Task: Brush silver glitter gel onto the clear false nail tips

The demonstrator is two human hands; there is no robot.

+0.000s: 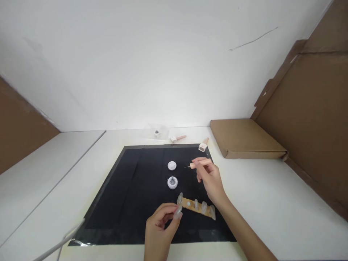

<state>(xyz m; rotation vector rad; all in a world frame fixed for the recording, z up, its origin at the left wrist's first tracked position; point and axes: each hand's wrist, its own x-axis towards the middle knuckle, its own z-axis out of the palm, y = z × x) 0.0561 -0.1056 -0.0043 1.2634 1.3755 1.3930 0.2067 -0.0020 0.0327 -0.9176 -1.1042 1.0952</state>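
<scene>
Between thumb and fingers, my left hand point(162, 224) pinches a pale, translucent false nail point(178, 211) over the near part of the black mat. A tan strip point(191, 205) lies to its right, slanting, with several more false nails along it and a pale round spot in one gap. My right hand point(208, 172) is closed round the peach handle of a thin-tipped tool, probably a fine nail brush point(200, 164), its tip pointing left. Left of that tip are a small white open jar point(172, 182) of greyish stuff and a white lid point(172, 165); neither is touched.
Two peach-handled brushes with white heads or holders point(178, 138) point(203, 146) lie behind the black mat point(122, 188). A clear bag with a small item point(157, 133) is at the back. A flat cardboard box point(247, 137) stands right; a grey rod point(59, 243) crosses the lower left.
</scene>
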